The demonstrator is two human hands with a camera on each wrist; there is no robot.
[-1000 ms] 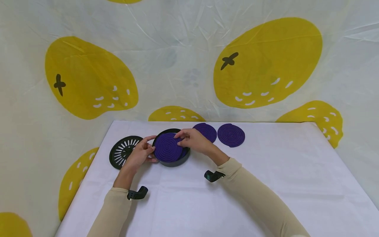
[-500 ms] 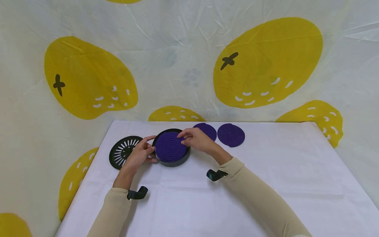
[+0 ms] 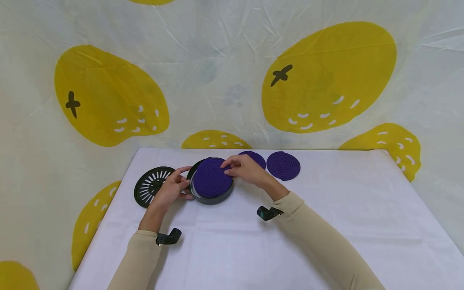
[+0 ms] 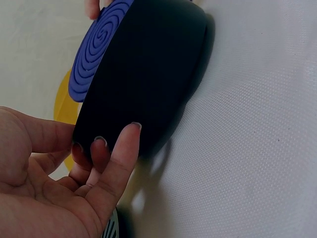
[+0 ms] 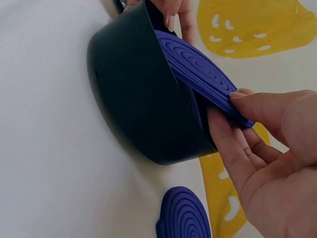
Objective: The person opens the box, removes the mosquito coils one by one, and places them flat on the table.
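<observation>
My left hand [image 3: 172, 187] grips the near-left side of a round dark tin [image 3: 214, 200], thumb at the rim and fingers against the outer wall. The thumb and fingers of my right hand [image 3: 247, 170] pinch the edge of a purple mosquito coil [image 3: 213, 178], which tilts over the tin's mouth. In the right wrist view the coil [image 5: 198, 67] has one edge down inside the rim and the other raised in my fingers. Its edge looks layered; I cannot tell whether it is one coil or a stack. More purple shows beneath it inside the tin [image 5: 133, 89].
A dark slotted round lid [image 3: 145, 189] lies left of the tin, partly behind my left hand. Two more purple coils lie at the back right: one coil [image 3: 258, 158] half hidden by my right hand, the other coil [image 3: 283, 165] beside it. White cloth [image 3: 232, 249] covers the table.
My right hand has moved a little to the right, and the coil has shifted right with it, showing the tin's left inside. The left hand and the tin have stayed in place.
</observation>
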